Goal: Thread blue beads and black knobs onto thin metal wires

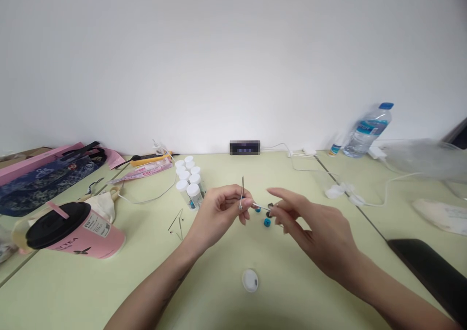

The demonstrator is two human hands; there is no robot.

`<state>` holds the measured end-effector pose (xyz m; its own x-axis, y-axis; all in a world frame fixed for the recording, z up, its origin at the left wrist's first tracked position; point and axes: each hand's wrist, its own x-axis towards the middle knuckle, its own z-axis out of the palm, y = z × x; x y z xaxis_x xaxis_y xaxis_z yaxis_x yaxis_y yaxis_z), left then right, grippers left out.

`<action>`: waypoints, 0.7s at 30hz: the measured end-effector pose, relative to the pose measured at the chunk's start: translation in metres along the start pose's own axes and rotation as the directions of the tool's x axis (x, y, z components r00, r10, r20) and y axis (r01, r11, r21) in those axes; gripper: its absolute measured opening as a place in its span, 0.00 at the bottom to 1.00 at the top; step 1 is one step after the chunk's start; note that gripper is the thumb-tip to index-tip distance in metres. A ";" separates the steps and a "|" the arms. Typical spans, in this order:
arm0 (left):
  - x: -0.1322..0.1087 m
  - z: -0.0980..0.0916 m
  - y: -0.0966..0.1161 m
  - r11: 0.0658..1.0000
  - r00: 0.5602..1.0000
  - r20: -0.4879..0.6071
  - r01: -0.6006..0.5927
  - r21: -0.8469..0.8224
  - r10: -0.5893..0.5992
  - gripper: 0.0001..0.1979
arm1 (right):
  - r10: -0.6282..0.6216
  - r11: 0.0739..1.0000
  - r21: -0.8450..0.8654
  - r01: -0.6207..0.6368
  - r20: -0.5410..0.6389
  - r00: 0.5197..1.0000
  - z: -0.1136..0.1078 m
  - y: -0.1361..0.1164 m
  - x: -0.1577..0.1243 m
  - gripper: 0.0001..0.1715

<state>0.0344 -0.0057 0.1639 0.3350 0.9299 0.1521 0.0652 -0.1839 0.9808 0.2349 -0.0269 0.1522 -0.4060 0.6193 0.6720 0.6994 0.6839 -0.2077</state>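
Observation:
My left hand (222, 208) pinches a thin bent metal wire piece (242, 186) between thumb and fingers, one arm of it standing upright. From this grip a thin metal rod (261, 206) runs across to my right hand (314, 223), whose thumb and a finger close on its other end, with the index finger raised. I cannot tell whether rod and upright arm are one piece. Just below and behind the rod lie a small blue bead-like piece (267, 222) and a dark round piece (269, 214). More thin metal wire pieces (179, 225) lie left of my left hand.
White-capped clear vials (194, 194) stand together at left. A pink cup (91, 233) with a black lid leans into view nearby. A white round lid (250, 280) lies in front. A water bottle (368, 130) stands at back right; a black object (430, 271) lies at right.

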 end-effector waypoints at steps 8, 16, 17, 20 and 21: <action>-0.001 -0.001 0.002 0.999 1.000 0.015 0.011 -0.034 -0.011 0.10 | -0.180 0.979 -0.102 0.179 -0.003 0.984 -0.001 0.005 -0.003 0.14; -0.002 -0.001 0.002 0.998 1.000 0.017 -0.012 -0.054 0.012 0.10 | -0.145 0.986 -0.085 0.143 -0.018 0.989 0.004 0.004 -0.002 0.11; -0.002 -0.001 0.002 0.999 1.000 0.016 -0.015 -0.048 0.016 0.10 | -0.086 0.996 -0.028 0.086 -0.003 0.996 0.003 0.002 -0.001 0.10; -0.002 -0.001 0.002 0.999 1.000 0.007 -0.016 -0.030 0.016 0.10 | 0.021 0.994 0.106 -0.022 0.017 1.000 0.002 -0.001 0.001 0.08; -0.002 -0.001 0.002 0.999 1.000 0.002 -0.016 -0.030 0.016 0.10 | 0.026 0.993 0.114 -0.027 0.009 1.000 0.002 -0.002 0.002 0.08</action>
<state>0.0333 -0.0078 0.1660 0.3380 0.9262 0.1672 0.0320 -0.1889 0.9815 0.2317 -0.0260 0.1521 -0.3929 0.6400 0.6603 0.6382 0.7068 -0.3053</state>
